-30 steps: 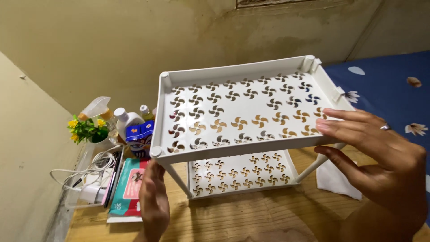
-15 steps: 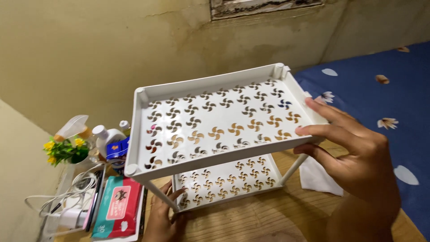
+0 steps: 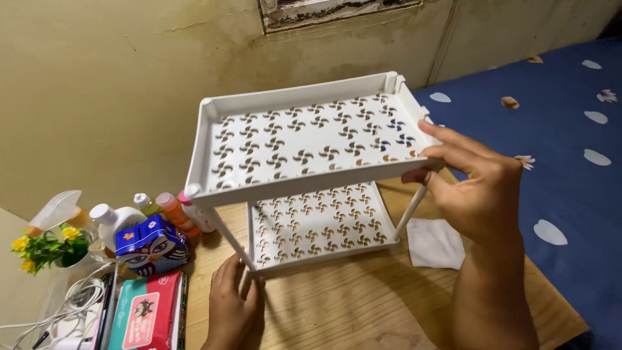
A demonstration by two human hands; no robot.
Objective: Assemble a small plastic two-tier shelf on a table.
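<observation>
rack [image 3: 304,139], white, two-tier, is held tilted on a wooden table [image 3: 363,311]. top tray's right corner is gripped by right hand [image 3: 476,188]; lower front corner is grasped by left hand [image 3: 230,304].

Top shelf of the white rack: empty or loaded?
Empty. The top shelf shows only its bare pinwheel cutouts. The right hand grips its right edge; the left hand is at the lower shelf's front corner.

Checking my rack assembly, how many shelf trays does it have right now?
2. The upper tray is pinched at its right edge by the right hand; the lower tray sits on the wooden table by the left hand.
</observation>
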